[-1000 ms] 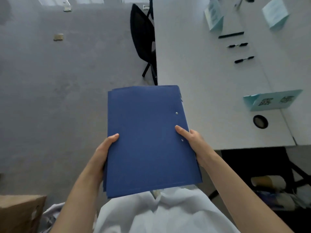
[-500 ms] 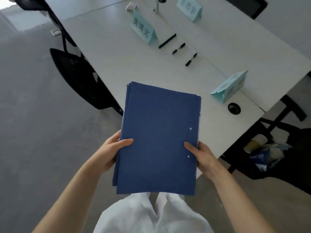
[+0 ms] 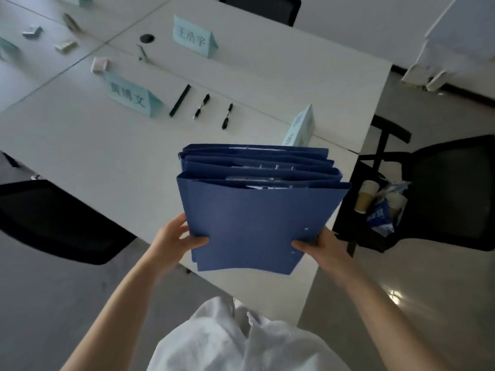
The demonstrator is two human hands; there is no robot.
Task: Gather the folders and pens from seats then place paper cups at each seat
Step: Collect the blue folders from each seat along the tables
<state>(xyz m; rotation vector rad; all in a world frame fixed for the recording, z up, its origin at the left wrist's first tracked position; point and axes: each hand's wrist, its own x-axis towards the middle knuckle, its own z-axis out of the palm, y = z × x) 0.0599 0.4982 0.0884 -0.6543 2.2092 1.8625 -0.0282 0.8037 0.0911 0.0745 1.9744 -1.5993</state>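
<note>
A stack of several blue folders (image 3: 257,215) hangs above the near corner of the white table (image 3: 88,156), its far ends fanned apart. My left hand (image 3: 175,241) grips the stack's near left edge, thumb on top. My right hand (image 3: 320,245) grips the near right edge the same way. Three black pens (image 3: 202,106) lie side by side on the table beyond the folders. Paper cups (image 3: 368,195) sit in a pile on the black chair (image 3: 450,191) to the right.
Light-blue name cards (image 3: 134,97) stand on the table, one (image 3: 301,128) just behind the folders. A second black chair (image 3: 53,218) stands at the table's left side, another (image 3: 261,8) at the far side. Small erasers and clips lie at far left.
My view has swung round to face the table. The folders have tilted up over its corner and their far ends have fanned open. Both hands keep their grip.
</note>
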